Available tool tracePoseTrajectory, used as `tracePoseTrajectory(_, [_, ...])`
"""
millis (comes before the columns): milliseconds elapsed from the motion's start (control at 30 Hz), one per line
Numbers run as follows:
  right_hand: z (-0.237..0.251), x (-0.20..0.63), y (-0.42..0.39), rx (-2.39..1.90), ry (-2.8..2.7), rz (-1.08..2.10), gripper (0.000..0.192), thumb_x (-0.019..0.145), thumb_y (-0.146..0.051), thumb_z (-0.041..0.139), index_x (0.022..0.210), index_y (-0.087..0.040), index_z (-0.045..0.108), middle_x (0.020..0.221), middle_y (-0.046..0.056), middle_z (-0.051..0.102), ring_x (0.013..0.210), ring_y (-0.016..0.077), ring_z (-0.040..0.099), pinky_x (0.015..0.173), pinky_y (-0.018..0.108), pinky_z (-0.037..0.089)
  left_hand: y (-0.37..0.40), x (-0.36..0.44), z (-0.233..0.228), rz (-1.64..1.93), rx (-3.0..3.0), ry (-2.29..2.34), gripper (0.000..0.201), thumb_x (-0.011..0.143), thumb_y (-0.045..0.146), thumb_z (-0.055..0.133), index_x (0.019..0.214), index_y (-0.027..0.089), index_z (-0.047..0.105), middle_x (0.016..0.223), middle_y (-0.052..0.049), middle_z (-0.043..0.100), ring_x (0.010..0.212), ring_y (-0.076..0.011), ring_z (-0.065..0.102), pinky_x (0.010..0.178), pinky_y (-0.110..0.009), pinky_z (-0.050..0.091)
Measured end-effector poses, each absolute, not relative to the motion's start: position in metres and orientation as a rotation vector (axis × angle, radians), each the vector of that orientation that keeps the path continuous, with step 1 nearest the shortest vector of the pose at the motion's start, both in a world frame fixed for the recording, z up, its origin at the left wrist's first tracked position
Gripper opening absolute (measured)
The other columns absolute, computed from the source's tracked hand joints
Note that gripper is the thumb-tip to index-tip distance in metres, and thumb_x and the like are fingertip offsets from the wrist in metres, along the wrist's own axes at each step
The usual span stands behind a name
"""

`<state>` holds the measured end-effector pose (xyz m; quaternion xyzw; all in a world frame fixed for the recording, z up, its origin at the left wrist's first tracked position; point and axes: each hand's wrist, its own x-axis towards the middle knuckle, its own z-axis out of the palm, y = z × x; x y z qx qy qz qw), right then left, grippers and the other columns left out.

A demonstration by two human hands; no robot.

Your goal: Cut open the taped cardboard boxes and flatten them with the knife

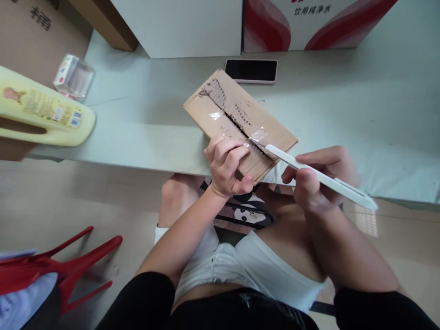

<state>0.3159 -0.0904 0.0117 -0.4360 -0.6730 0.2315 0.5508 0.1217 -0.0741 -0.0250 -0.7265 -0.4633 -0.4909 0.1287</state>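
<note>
At the near edge of the table with its pale green covering (347, 114), a brown rectangular cardboard box (239, 120) in hand

Below that edge I see a glossy beige tiled floor (130, 197), running from nine o'clock, past the person's legs, to four o'clock. At eight stands a piece of bright red plastic furniture (77, 263) with splayed legs, pale fabric (30, 298) beside it; my view cuts it off. Between five and six, a black-and-white panda figure (249, 213) shows under the table.

The far side of the tabletop is walled off for me: a large brown printed carton (41, 27) at ten, a plain white box (192, 27) near twelve, and a white carton with red curves (305, 27) at one. A flat black-screened phone with a pale rim (250, 71) lies in front of them, just beside the cardboard box's far corner. Towards ten I have a pale yellow plastic jug (51, 112) with a handle, and a small clear container with a white label (74, 75) near it.

The cardboard box sits at the centre, angled from eleven to four. The left hand (228, 165) grasps its near side, fingers curled over the top and hiding part of it from me. The right hand (318, 176) grips a slim white-handled cutter (330, 181), its thin blade meeting the dark lengthwise seam.
</note>
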Motion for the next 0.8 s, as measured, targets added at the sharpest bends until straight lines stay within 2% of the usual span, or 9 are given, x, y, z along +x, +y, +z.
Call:
tracePoseTrajectory(167, [0.017,0.311,-0.089,-0.984,-1.698,0.438,0.026,0.098,-0.046,0.057,0.097,-0.023,0.07,0.06,-0.002,0.065,0.046,0.0114,0.062,0.044,0.024,0.047,-0.072,0.126,-0.018,-1.567,-2.09,-1.243,0.046,0.093,0.062,0.03,0.101,0.026,0.059,0.094,-0.006,0.062,0.093,-0.023,0.059,0.085,-0.043,0.05])
tracePoseTrajectory(367, [0.017,0.313,-0.09,-0.953,-1.682,0.391,0.023,0.097,-0.041,0.059,0.094,-0.026,0.076,0.056,-0.003,0.065,0.043,0.0121,0.061,0.044,0.026,0.049,-0.072,0.127,-0.018,-1.637,-2.127,-1.207,0.043,0.093,0.06,0.034,0.104,0.027,0.059,0.098,-0.006,0.063,0.095,-0.0236,0.058,0.087,-0.043,0.048])
tracePoseTrajectory(567, [0.018,0.312,-0.089,-1.01,-1.807,0.197,0.026,0.096,-0.046,0.058,0.089,-0.031,0.078,0.055,-0.001,0.067,0.047,0.0158,0.063,0.045,0.03,0.051,-0.073,0.124,-0.025,-1.574,-2.154,-1.289,0.057,0.092,0.067,0.028,0.102,0.025,0.064,0.095,-0.009,0.064,0.094,-0.0267,0.057,0.089,-0.047,0.047])
tracePoseTrajectory(800, [0.019,0.307,-0.085,-0.832,-1.884,0.139,0.015,0.091,-0.031,0.063,0.093,-0.029,0.078,0.053,-0.003,0.065,0.045,0.0131,0.061,0.047,0.027,0.05,-0.075,0.122,-0.028,-1.426,-2.188,-1.485,0.074,0.088,0.077,0.017,0.096,0.024,0.068,0.091,-0.01,0.065,0.093,-0.0282,0.057,0.092,-0.05,0.045])
